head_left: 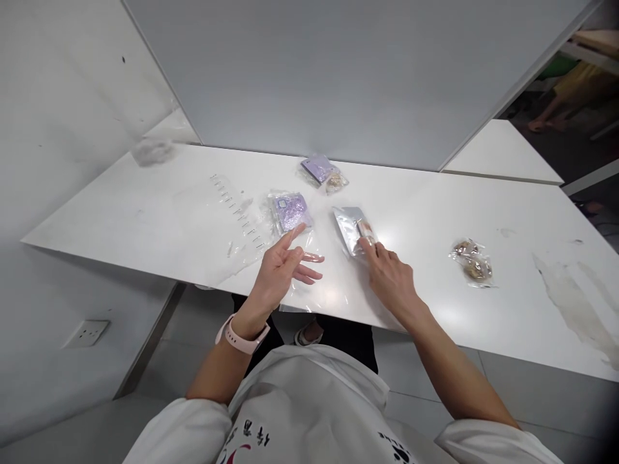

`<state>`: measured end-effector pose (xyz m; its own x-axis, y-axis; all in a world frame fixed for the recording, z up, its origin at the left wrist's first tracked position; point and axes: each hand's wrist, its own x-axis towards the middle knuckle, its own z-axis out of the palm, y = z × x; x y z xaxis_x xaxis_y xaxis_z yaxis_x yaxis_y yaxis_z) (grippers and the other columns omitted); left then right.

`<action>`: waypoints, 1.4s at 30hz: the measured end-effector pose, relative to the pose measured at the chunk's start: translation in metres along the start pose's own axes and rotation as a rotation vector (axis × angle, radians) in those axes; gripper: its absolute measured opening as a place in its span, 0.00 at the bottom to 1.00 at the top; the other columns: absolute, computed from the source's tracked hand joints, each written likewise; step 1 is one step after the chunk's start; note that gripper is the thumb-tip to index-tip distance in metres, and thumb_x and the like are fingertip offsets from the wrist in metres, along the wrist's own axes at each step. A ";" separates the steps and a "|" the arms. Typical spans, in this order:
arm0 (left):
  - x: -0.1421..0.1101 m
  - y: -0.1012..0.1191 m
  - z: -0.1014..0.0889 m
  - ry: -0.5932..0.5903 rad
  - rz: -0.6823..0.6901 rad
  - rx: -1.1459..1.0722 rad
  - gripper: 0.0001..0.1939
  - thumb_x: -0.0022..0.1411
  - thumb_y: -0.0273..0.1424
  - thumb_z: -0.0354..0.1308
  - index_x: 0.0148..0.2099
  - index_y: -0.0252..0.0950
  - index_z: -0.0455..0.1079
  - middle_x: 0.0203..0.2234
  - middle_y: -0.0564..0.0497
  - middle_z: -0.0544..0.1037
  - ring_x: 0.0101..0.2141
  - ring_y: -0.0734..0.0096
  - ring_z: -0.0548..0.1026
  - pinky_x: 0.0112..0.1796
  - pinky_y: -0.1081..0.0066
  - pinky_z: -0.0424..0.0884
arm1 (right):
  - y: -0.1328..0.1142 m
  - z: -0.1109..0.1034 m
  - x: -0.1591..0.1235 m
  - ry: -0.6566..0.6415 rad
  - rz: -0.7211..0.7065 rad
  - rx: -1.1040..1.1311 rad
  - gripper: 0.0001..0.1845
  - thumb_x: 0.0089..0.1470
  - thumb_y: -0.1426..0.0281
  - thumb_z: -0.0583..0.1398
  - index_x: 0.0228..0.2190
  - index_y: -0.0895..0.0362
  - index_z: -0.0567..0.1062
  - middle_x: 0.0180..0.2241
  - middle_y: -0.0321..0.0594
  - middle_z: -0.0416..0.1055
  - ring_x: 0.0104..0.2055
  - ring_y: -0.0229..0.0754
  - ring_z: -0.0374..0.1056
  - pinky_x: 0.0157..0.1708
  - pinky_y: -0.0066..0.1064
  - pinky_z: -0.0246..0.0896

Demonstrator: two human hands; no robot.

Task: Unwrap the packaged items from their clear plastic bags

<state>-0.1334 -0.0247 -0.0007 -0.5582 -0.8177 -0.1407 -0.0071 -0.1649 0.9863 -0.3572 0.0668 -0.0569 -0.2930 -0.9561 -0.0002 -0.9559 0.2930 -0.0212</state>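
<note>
My left hand [285, 264] hovers at the table's near side, fingers stretched apart, its index fingertip close to a purple packet in clear wrap [291, 211]. Thin clear plastic [314, 293] lies under and beside this hand. With closed fingers, my right hand [391, 278] grips a small brown-and-white packet [366, 231] that rests on a flat silver pouch [347, 222]. Its thumb is mostly hidden. Farther back lies another purple packet [320, 169], beside a small clear bag of something light brown [334, 182].
On the right of the white table [416, 212] are clear bags with brown dried pieces [474, 261]. A clear plastic sheet with a row of slits [236, 209] covers the left part. A grey panel [329, 77] rises behind. Crumpled clear plastic [153, 152] sits in the far-left corner.
</note>
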 end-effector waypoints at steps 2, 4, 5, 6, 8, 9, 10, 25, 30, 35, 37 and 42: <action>-0.004 0.002 -0.007 0.025 0.016 0.002 0.38 0.67 0.43 0.58 0.72 0.32 0.53 0.33 0.44 0.84 0.28 0.64 0.83 0.29 0.69 0.80 | 0.023 0.001 0.004 0.057 0.064 0.253 0.32 0.59 0.75 0.51 0.64 0.54 0.62 0.46 0.51 0.76 0.40 0.52 0.74 0.32 0.39 0.71; -0.007 0.002 -0.015 0.060 0.024 0.005 0.38 0.66 0.43 0.58 0.72 0.32 0.54 0.32 0.45 0.84 0.27 0.64 0.83 0.28 0.69 0.80 | 0.049 0.004 0.004 0.100 0.147 0.616 0.29 0.62 0.66 0.53 0.63 0.54 0.62 0.38 0.46 0.78 0.35 0.49 0.75 0.32 0.40 0.71; -0.008 0.001 -0.019 0.077 0.022 0.009 0.39 0.66 0.43 0.58 0.72 0.32 0.54 0.32 0.46 0.84 0.26 0.65 0.82 0.27 0.70 0.79 | 0.062 0.007 0.003 0.109 0.202 0.781 0.30 0.62 0.61 0.54 0.63 0.55 0.62 0.36 0.45 0.78 0.34 0.49 0.75 0.32 0.40 0.71; -0.009 0.000 -0.023 0.092 0.015 0.015 0.39 0.65 0.43 0.59 0.72 0.32 0.54 0.31 0.46 0.84 0.25 0.66 0.82 0.26 0.70 0.79 | 0.074 0.009 0.000 0.121 0.263 0.895 0.32 0.61 0.57 0.56 0.63 0.56 0.62 0.36 0.45 0.78 0.34 0.48 0.75 0.33 0.40 0.72; -0.010 -0.005 -0.030 0.114 -0.011 0.031 0.40 0.65 0.43 0.59 0.72 0.32 0.53 0.31 0.47 0.83 0.24 0.67 0.81 0.25 0.71 0.78 | 0.091 0.012 -0.007 0.185 0.398 0.901 0.38 0.57 0.53 0.60 0.63 0.56 0.61 0.41 0.48 0.78 0.36 0.50 0.75 0.36 0.44 0.72; -0.010 -0.007 -0.032 0.125 -0.024 0.042 0.40 0.65 0.42 0.59 0.72 0.31 0.53 0.30 0.47 0.83 0.23 0.68 0.81 0.25 0.72 0.78 | 0.097 0.011 -0.011 0.243 0.451 0.805 0.39 0.55 0.54 0.61 0.63 0.55 0.62 0.46 0.51 0.77 0.39 0.51 0.75 0.38 0.48 0.72; -0.010 -0.009 -0.034 0.136 -0.036 0.054 0.40 0.65 0.42 0.59 0.72 0.31 0.52 0.29 0.48 0.83 0.23 0.69 0.80 0.24 0.72 0.77 | 0.099 0.010 -0.015 0.320 0.475 0.678 0.37 0.55 0.55 0.62 0.62 0.54 0.64 0.50 0.52 0.74 0.42 0.54 0.74 0.42 0.51 0.71; -0.016 -0.017 -0.057 0.247 -0.065 0.193 0.41 0.64 0.42 0.59 0.73 0.34 0.51 0.24 0.55 0.79 0.17 0.76 0.73 0.19 0.77 0.68 | 0.057 -0.014 -0.021 0.169 -0.373 -0.267 0.19 0.64 0.74 0.51 0.27 0.59 0.78 0.25 0.45 0.75 0.32 0.45 0.71 0.54 0.44 0.55; -0.015 -0.024 -0.061 0.250 -0.077 0.192 0.41 0.62 0.42 0.60 0.72 0.33 0.53 0.25 0.54 0.78 0.17 0.76 0.73 0.19 0.77 0.68 | 0.087 -0.028 -0.017 0.097 0.049 -0.268 0.23 0.65 0.64 0.47 0.42 0.63 0.78 0.34 0.55 0.77 0.41 0.57 0.72 0.49 0.51 0.59; -0.016 -0.027 -0.063 0.237 -0.088 0.188 0.41 0.63 0.43 0.60 0.72 0.33 0.53 0.24 0.54 0.78 0.16 0.76 0.73 0.18 0.77 0.67 | 0.059 -0.019 0.017 -0.043 -0.143 0.017 0.43 0.60 0.56 0.55 0.70 0.53 0.46 0.70 0.56 0.48 0.67 0.65 0.52 0.53 0.53 0.62; -0.019 -0.026 -0.064 0.243 -0.093 0.191 0.41 0.63 0.43 0.60 0.72 0.34 0.53 0.24 0.55 0.78 0.17 0.76 0.73 0.19 0.77 0.68 | 0.047 -0.013 0.036 -0.171 -0.168 0.034 0.46 0.58 0.61 0.56 0.71 0.54 0.42 0.70 0.58 0.45 0.68 0.66 0.52 0.51 0.50 0.64; -0.027 -0.024 -0.066 0.236 -0.112 0.199 0.41 0.62 0.44 0.61 0.71 0.35 0.54 0.25 0.55 0.78 0.17 0.76 0.73 0.19 0.77 0.68 | 0.032 -0.007 0.073 -0.159 -0.001 -0.088 0.42 0.56 0.73 0.54 0.70 0.59 0.48 0.55 0.64 0.69 0.50 0.62 0.70 0.37 0.41 0.66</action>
<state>-0.0629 -0.0349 -0.0261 -0.3371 -0.9096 -0.2429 -0.2325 -0.1696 0.9577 -0.4095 0.0066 -0.0510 -0.2919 -0.9433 -0.1581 -0.9563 0.2848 0.0664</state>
